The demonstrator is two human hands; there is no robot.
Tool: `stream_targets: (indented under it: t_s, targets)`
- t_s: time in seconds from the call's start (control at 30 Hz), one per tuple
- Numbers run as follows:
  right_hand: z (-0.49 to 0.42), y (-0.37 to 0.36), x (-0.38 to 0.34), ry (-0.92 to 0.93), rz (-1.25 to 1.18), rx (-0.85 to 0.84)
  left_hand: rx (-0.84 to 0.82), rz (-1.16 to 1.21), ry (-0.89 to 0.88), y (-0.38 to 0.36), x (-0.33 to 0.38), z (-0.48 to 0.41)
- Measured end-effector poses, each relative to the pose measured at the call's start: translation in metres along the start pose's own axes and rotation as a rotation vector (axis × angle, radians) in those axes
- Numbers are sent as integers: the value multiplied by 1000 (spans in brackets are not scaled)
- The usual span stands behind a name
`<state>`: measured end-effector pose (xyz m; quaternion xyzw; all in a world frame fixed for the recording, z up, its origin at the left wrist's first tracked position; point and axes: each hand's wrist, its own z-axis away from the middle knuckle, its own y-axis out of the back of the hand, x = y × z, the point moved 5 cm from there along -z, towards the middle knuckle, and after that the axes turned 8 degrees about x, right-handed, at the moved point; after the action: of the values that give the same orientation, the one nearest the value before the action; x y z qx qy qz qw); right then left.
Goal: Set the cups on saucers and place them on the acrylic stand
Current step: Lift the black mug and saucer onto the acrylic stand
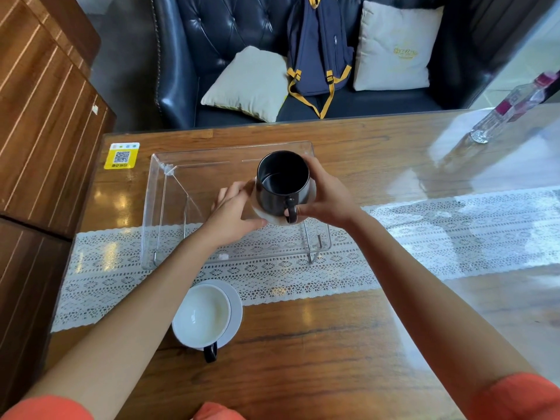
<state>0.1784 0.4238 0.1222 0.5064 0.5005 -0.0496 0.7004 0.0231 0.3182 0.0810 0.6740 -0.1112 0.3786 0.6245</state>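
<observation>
A black cup (281, 183) stands on a white saucer (266, 216), held over the right part of the clear acrylic stand (169, 207). My left hand (233, 213) grips the saucer's left edge. My right hand (327, 195) holds the saucer's right side, fingers by the cup's handle. Whether the saucer touches the stand I cannot tell. Nearer to me, a second cup (201, 316), white inside with a black handle, sits on its own white saucer (236, 310) on the wooden table.
A white lace runner (424, 237) crosses the wooden table (333, 344) under the stand. A clear bottle (509, 110) stands at the far right. A yellow QR sticker (121, 156) is at the far left. A dark sofa with cushions and a backpack lies beyond.
</observation>
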Motion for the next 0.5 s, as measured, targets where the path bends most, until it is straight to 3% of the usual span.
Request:
stream_targets:
  t_s: [0.5]
  targets:
    - [0, 1, 2, 8, 2, -6, 19, -27, -20, -1, -4, 0]
